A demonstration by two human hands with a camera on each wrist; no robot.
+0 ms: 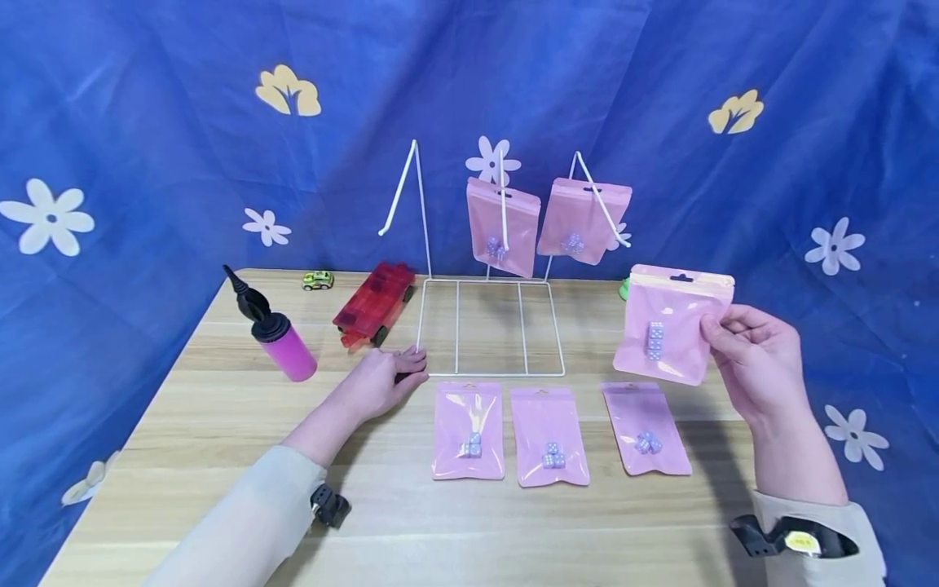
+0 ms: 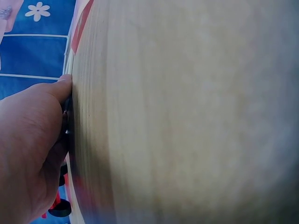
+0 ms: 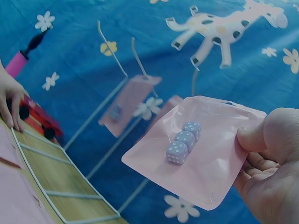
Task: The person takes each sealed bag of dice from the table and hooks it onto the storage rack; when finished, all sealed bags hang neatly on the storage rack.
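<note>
My right hand (image 1: 763, 367) pinches the side edge of a pink zip bag (image 1: 671, 326) between thumb and fingers, lifted above the table. Several pale purple dice (image 3: 184, 142) lie in a row inside that bag. At the front left corner of a white wire display rack (image 1: 499, 375), my left hand (image 1: 385, 379) grips the wire with thumb and fingers; its fingertips are partly hidden. Two similar bags hang on the rack, one on the middle hook (image 1: 504, 212) and one on the right hook (image 1: 603, 200). The left hook (image 1: 397, 191) carries no bag.
Three pink bags with dice, at left (image 1: 467, 424), middle (image 1: 548, 428) and right (image 1: 645, 432), lie before the rack. Left of it are a red toy vehicle (image 1: 376, 302), a small green car (image 1: 318, 280) and a pink hand pump (image 1: 289, 350). A green object (image 1: 624, 289) is partly hidden.
</note>
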